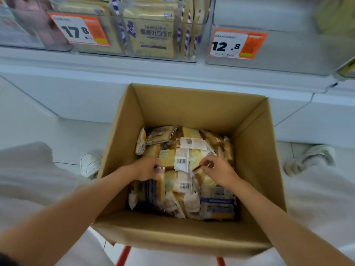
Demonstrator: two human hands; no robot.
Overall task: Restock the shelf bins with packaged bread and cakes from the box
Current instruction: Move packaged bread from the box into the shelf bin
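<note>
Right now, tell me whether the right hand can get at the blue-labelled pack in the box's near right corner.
Probably yes. The blue-labelled pack lies uncovered on top in the open box, just nearer than the right hand. That hand seems to pinch a packet and must release it first.

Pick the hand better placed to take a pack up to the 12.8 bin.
Right, likely. Both hands are down on the packs in the box, but the right hand is on the same side as the 12.8 bin, which looks mostly empty; the left hand would have to cross over.
</note>
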